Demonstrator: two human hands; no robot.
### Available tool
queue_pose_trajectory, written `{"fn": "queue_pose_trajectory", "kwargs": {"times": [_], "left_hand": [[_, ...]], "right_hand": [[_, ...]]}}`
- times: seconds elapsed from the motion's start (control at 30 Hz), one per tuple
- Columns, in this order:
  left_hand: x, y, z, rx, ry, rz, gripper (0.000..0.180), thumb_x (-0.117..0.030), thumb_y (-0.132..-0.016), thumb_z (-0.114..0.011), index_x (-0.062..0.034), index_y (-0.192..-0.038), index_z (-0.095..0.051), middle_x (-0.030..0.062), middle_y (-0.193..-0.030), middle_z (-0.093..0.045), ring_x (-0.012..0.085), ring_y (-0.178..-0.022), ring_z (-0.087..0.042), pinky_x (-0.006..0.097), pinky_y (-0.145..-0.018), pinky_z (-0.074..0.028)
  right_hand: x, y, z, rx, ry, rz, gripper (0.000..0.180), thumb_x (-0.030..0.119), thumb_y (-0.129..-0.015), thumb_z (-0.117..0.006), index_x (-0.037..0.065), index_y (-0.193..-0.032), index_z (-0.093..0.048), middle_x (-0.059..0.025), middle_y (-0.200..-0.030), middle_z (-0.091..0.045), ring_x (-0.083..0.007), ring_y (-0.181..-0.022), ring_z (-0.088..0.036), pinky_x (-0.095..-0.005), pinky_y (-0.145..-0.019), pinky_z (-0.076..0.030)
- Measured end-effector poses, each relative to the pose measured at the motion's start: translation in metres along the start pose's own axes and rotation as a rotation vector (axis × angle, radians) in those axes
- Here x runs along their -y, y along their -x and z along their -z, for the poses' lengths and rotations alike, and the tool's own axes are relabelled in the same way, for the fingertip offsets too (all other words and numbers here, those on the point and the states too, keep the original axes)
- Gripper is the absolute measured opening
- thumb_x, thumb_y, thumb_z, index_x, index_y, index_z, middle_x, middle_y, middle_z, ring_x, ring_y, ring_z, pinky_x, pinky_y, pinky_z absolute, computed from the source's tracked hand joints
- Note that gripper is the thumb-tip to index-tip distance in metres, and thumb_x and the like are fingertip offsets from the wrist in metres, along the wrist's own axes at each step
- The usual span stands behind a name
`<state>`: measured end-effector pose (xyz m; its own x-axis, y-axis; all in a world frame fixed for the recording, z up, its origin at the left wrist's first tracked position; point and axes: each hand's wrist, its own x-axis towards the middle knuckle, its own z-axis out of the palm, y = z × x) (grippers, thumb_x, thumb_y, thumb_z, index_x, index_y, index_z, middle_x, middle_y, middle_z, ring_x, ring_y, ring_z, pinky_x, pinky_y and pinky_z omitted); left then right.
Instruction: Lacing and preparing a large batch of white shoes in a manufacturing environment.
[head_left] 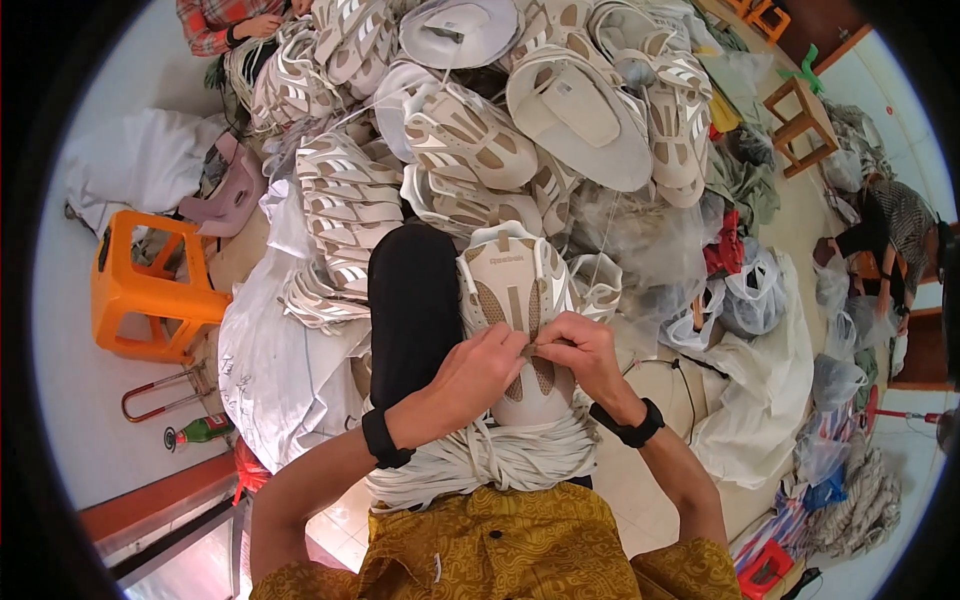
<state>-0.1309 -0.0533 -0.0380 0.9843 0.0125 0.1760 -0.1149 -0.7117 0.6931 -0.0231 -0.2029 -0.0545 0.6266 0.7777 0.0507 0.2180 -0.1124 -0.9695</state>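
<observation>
A bundle of white laces (490, 462) lies on the lap. Just above it, the left hand (478, 375) and right hand (585, 352) pinch their fingers nearly closed on the middle of a white shoe upper (515, 300), maybe on a lace end. The upper runs straight away from the person. Farther off sits a big pile of shoe uppers (500, 110).

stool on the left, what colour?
Orange plastic stool, clearest in the head view.

Single head view, looking steeply down from close above the lap; shoe upper pile (520, 110) at twelve o'clock, orange stool (150, 290) at nine.
</observation>
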Motion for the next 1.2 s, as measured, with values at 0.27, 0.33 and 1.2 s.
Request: {"fn": "queue_pose_trajectory", "kwargs": {"times": [0.27,0.33,1.2], "left_hand": [[0.003,-0.005,-0.008,0.008,-0.173,-0.087,0.011,-0.002,-0.072,-0.057,-0.0009,-0.079,-0.049,0.0124,-0.071,-0.046,0.0301,-0.063,-0.053,0.037,-0.052,-0.046],[0.004,-0.007,-0.008,-0.007,-0.156,-0.072,0.011,-0.002,-0.072,-0.057,-0.001,-0.079,-0.049,0.0127,-0.071,-0.047,0.0309,-0.062,-0.053,0.037,-0.053,-0.046],[-0.03,0.027,0.002,0.201,-0.293,-0.211,0.061,-0.028,-0.06,-0.071,0.0045,-0.107,-0.047,0.0181,-0.107,-0.048,0.032,-0.104,-0.044,0.035,-0.086,-0.042]], "right_hand": [[-0.001,0.002,0.0,0.007,0.262,0.092,0.012,0.007,-0.067,-0.066,0.004,-0.078,-0.063,-0.0068,-0.07,-0.057,-0.018,-0.061,-0.056,-0.0258,-0.054,-0.044],[0.002,0.002,0.001,0.033,0.367,0.135,0.011,0.008,-0.066,-0.067,0.004,-0.076,-0.064,-0.0063,-0.068,-0.056,-0.0176,-0.06,-0.055,-0.0258,-0.054,-0.044],[0.002,-0.013,-0.009,-0.07,0.752,0.46,0.006,0.006,-0.065,-0.059,0.007,-0.067,-0.053,-0.0063,-0.06,-0.046,-0.0227,-0.055,-0.053,-0.0329,-0.049,-0.045]]}}
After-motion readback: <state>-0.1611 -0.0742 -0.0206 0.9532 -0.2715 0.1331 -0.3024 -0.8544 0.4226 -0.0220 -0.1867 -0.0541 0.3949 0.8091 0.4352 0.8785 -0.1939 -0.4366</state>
